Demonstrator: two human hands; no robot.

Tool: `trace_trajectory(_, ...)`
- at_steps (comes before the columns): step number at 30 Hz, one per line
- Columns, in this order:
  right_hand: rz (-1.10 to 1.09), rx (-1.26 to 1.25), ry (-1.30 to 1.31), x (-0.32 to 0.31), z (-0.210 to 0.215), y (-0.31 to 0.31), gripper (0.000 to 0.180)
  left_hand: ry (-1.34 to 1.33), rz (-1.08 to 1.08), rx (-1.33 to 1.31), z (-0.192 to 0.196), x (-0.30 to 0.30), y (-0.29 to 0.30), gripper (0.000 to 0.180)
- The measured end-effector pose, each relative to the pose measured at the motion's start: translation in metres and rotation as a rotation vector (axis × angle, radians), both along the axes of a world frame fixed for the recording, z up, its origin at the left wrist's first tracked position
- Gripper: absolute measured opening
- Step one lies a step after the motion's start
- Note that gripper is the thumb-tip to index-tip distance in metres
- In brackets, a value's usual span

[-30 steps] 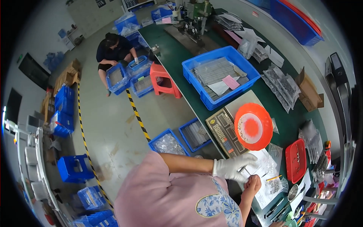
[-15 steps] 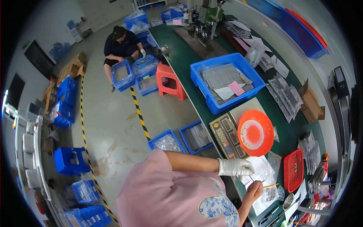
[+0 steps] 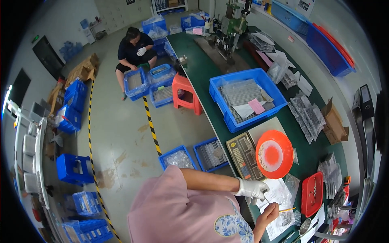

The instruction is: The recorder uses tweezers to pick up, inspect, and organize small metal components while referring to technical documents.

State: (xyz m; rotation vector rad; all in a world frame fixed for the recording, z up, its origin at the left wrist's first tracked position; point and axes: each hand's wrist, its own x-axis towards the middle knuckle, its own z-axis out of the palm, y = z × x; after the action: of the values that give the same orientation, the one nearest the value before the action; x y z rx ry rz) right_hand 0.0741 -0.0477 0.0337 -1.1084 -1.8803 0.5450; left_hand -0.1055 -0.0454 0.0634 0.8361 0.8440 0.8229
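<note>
My left hand (image 3: pixel 252 189), in a white glove, is closed with its fingertips on a thin metal rod (image 3: pixel 266 199). The rod slants down toward my bare right hand (image 3: pixel 268 214), whose fingers are curled in a pinch; what they hold is hidden. Beside the right knuckles a yellow pencil (image 3: pixel 288 209) shows, and I cannot tell whether the hand touches it. Both hands are above white paper sheets (image 3: pixel 274 227) and clear plastic bags (image 3: pixel 288 218) on the green bench. An orange bowl (image 3: pixel 270 150) rests on the weighing scale (image 3: pixel 244 156) just beyond my left hand.
A red tray (image 3: pixel 312 194) with small parts sits to the right. Farther up the green bench (image 3: pixel 194 77) stand a blue bin (image 3: pixel 221 95) of thin rods and a bench press (image 3: pixel 233 28). Blue crates (image 3: pixel 180 150) and a red stool (image 3: pixel 188 93) are on the floor; a person (image 3: pixel 135 50) sits beyond.
The view has shifted, so the bench appears lower. My hands remain close together over the papers, with the thin rod still between them. The other person's gloved hand has risen to the chest.
</note>
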Motion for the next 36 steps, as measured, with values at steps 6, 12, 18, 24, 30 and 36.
trace_trajectory(6, -0.016, -0.544, 0.511, -0.014, 0.01, -0.002, 0.033, 0.25, 0.084, 1.168, -0.026, 0.0, 0.012, 0.023)
trace_trajectory(12, -0.026, -0.284, 0.335, -0.005, 0.008, 0.004, 0.032, -0.121, -0.087, -0.026, -0.003, -0.005, 0.012, 0.04)
trace_trajectory(18, -0.017, -0.844, 0.611, -0.002, 0.028, -0.005, 0.033, 0.334, 0.112, 0.891, -0.019, 0.009, 0.007, 0.011)
trace_trajectory(24, 0.036, -0.13, -0.255, 0.002, 0.042, 0.0, 0.007, -0.053, -0.064, 0.003, 0.009, -0.008, 0.009, 0.013)
trace_trajectory(30, 0.172, 0.072, -0.25, 0.0, 0.05, 0.011, 0.014, -0.049, -0.093, -0.082, 0.028, -0.019, 0.015, 0.018)
trace_trajectory(36, 0.119, 0.021, -0.17, -0.002, 0.054, 0.007, 0.013, -0.104, -0.08, -0.107, 0.032, -0.016, 0.018, 0.015)
